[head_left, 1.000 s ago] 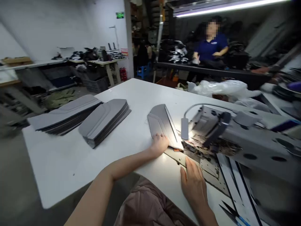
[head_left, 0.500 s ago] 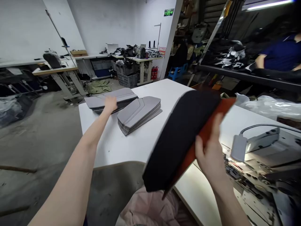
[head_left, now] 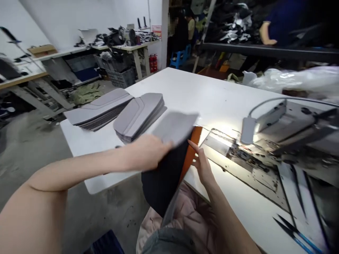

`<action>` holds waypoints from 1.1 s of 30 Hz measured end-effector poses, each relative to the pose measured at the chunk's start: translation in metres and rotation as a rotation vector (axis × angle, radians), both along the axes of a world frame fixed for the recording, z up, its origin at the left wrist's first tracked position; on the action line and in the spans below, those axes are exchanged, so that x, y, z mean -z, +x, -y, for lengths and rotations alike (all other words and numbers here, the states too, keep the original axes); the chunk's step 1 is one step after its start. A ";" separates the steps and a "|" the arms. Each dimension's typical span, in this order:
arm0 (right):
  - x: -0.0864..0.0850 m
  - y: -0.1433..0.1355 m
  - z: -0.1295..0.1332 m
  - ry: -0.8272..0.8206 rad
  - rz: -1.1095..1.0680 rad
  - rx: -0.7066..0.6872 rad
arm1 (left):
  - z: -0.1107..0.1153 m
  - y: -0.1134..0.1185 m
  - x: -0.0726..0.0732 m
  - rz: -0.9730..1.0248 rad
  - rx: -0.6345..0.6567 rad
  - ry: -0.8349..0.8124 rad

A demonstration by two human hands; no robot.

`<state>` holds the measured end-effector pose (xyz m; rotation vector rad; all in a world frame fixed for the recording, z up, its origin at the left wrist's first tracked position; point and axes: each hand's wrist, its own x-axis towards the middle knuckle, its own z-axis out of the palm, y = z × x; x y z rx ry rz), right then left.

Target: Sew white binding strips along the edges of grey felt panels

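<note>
My left hand (head_left: 149, 151), slightly blurred, grips a grey panel (head_left: 176, 126) at its near edge. That panel overlaps the upper part of a black fabric panel (head_left: 165, 176), which hangs over the table edge above my lap. Along its right side runs an orange-brown strip (head_left: 190, 151). My right hand (head_left: 202, 164) pinches this strip, index finger against the edge where grey, black and orange-brown meet. Left of my hands lie two stacks of grey panels with curved seam lines, a far stack (head_left: 102, 106) and a nearer stack (head_left: 140, 114).
A sewing machine (head_left: 286, 130) with a lit lamp (head_left: 248, 129) stands on the white table (head_left: 196, 91) at right. Blue-handled snips (head_left: 298, 233) lie near its front edge. Clear plastic (head_left: 288, 79) is heaped behind. A co-worker's arm (head_left: 266, 33) shows beyond.
My left hand has moved from the far grey stack to the right, bringing a grey panel over the black one. My right hand has drawn the black panel lower and leftward. The view has turned right.
</note>
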<state>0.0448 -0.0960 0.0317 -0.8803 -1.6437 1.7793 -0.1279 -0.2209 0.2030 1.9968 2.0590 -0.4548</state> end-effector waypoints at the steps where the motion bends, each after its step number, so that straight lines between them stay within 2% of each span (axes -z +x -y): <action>1: 0.001 0.002 0.002 -0.126 -0.057 -0.001 | -0.004 0.024 0.010 0.086 0.131 -0.067; 3: 0.009 0.008 0.004 -0.253 -0.102 0.082 | -0.016 0.056 0.030 0.272 0.335 -0.182; 5: 0.019 0.016 0.004 -0.234 -0.104 0.211 | -0.041 0.070 0.050 0.414 0.411 -0.214; 6: 0.024 0.020 0.004 -0.197 -0.104 0.260 | -0.059 0.071 0.061 0.438 0.399 -0.145; 9: 0.031 0.032 0.001 -0.074 -0.080 0.300 | -0.122 0.065 0.092 0.368 0.219 0.327; 10: 0.032 0.035 -0.001 -0.033 -0.050 0.302 | -0.143 0.061 0.103 0.369 0.162 0.419; 11: 0.032 0.039 -0.003 0.008 -0.012 0.304 | -0.161 0.058 0.113 0.414 0.135 0.418; 14: 0.032 0.053 -0.011 0.170 0.136 0.317 | -0.202 0.053 0.142 0.722 0.134 0.201; 16: 0.031 0.067 -0.016 0.354 0.248 0.320 | -0.216 0.056 0.158 0.915 0.110 0.145; 18: 0.028 0.085 -0.019 0.610 0.342 0.323 | -0.224 0.063 0.171 1.011 0.047 0.174; 22: 0.025 0.117 -0.027 1.176 0.398 0.179 | -0.229 0.079 0.179 0.958 -0.070 0.243; 25: 0.028 0.126 -0.036 1.467 0.411 0.120 | -0.232 0.086 0.176 0.864 -0.127 0.237; 29: 0.035 0.126 -0.044 1.581 0.418 0.153 | -0.238 0.089 0.177 0.831 -0.154 0.212; 33: 0.036 0.129 -0.049 1.573 0.423 0.192 | -0.248 0.092 0.184 0.957 -0.167 0.210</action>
